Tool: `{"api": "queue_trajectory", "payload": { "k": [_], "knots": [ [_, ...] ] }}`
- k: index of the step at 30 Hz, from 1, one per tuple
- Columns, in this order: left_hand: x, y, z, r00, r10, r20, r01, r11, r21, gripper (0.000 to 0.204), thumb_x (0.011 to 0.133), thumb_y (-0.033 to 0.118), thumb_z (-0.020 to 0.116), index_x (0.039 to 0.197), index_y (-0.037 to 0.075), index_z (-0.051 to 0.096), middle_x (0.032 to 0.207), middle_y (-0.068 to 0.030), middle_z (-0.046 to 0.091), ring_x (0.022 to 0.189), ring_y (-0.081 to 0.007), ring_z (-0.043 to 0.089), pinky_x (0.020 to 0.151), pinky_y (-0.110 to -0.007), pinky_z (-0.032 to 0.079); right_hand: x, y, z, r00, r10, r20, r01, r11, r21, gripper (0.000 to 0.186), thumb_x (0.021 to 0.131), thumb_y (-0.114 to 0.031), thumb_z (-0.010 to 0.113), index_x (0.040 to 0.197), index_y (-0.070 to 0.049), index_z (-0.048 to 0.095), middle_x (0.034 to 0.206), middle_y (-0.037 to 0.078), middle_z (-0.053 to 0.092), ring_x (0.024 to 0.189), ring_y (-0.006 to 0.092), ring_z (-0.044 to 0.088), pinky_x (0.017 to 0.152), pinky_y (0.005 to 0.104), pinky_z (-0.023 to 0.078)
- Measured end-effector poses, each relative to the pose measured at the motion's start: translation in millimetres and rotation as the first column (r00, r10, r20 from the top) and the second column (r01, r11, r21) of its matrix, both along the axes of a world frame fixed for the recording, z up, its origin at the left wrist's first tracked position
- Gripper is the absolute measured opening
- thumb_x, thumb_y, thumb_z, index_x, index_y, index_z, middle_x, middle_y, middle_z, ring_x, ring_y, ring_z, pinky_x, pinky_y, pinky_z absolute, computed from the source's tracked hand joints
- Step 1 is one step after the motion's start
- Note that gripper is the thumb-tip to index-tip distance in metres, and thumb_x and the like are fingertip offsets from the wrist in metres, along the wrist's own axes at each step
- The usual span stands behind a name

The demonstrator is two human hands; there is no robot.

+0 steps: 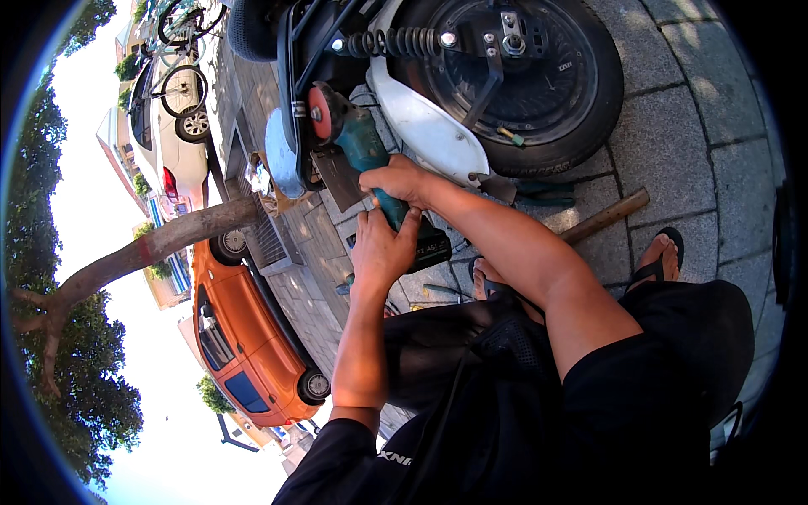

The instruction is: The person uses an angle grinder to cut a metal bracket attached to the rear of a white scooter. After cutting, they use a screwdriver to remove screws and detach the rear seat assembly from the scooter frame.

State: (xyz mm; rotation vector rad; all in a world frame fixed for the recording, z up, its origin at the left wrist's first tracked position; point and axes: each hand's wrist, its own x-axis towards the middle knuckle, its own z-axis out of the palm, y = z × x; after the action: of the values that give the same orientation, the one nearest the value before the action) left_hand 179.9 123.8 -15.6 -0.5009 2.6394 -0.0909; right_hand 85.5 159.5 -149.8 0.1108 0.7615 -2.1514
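Both my hands hold a teal cordless angle grinder (362,145) with a black battery at its rear end. My right hand (399,180) wraps round the middle of its body. Lower down, my left hand (383,246) grips the handle near the battery (431,249). The red disc (320,114) at the tool's head is beside a black frame tube (291,93) of a two-wheeler lying on its side. I cannot tell whether disc and tube touch. A white fender (429,126) curves just right of the grinder.
The two-wheeler's wheel (522,93) and coil-spring shock absorber (391,42) are at the top. A wooden stick (606,215) and dark-handled pliers (545,194) lie on the grey paving near my sandalled feet. A tree trunk (160,240), an orange car (252,337) and a white car (172,135) stand leftward.
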Motion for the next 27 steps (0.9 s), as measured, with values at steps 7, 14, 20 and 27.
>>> {"api": "queue_trajectory", "payload": {
  "k": [7, 14, 20, 27],
  "knots": [
    [0.2, -0.7, 1.6, 1.0, -0.004, -0.007, 0.004, 1.0, 0.01, 0.072, 0.101, 0.057, 0.066, 0.137, -0.006, 0.06, 0.132, -0.0265, 0.061, 0.129, -0.0475, 0.061, 0.107, -0.053, 0.05, 1.1, 6.4, 4.9, 1.0, 0.014, -0.021, -0.014, 1.0, -0.011, 0.016, 0.081, -0.017, 0.077, 0.084, -0.002, 0.073, 0.08, 0.006, 0.07, 0.068, 0.015, 0.066, 0.066, 0.0317, 0.055],
    [1.2, -2.3, 1.1, 1.0, 0.0, -0.007, 0.0, 1.0, 0.004, 0.072, 0.101, 0.057, 0.066, 0.136, -0.006, 0.06, 0.133, -0.0268, 0.06, 0.129, -0.0475, 0.061, 0.107, -0.053, 0.049, 0.9, 4.4, 4.1, 1.0, 0.024, 0.003, -0.024, 1.0, -0.018, 0.018, 0.078, -0.02, 0.078, 0.082, -0.003, 0.074, 0.079, 0.006, 0.071, 0.067, 0.0154, 0.067, 0.066, 0.0331, 0.056],
    [-0.3, -1.6, 1.7, 1.0, 0.0, -0.001, 0.0, 1.0, -0.006, 0.073, 0.102, 0.058, 0.066, 0.137, -0.006, 0.059, 0.133, -0.0268, 0.06, 0.13, -0.0475, 0.061, 0.107, -0.053, 0.049, -0.2, 3.4, 3.6, 0.999, 0.042, 0.007, -0.042, 0.999, -0.015, 0.018, 0.078, -0.02, 0.078, 0.083, -0.003, 0.074, 0.079, 0.006, 0.071, 0.067, 0.0155, 0.068, 0.066, 0.0328, 0.056],
    [-2.1, -0.2, 2.6, 1.0, -0.004, 0.007, 0.005, 1.0, -0.019, 0.074, 0.101, 0.059, 0.065, 0.137, -0.005, 0.059, 0.133, -0.0271, 0.06, 0.13, -0.0474, 0.061, 0.107, -0.053, 0.05, -1.0, 3.5, 4.3, 0.999, 0.04, 0.017, -0.04, 0.999, -0.027, 0.019, 0.078, -0.02, 0.078, 0.084, -0.002, 0.075, 0.081, 0.007, 0.072, 0.067, 0.016, 0.068, 0.065, 0.0336, 0.057]
  ]
}}
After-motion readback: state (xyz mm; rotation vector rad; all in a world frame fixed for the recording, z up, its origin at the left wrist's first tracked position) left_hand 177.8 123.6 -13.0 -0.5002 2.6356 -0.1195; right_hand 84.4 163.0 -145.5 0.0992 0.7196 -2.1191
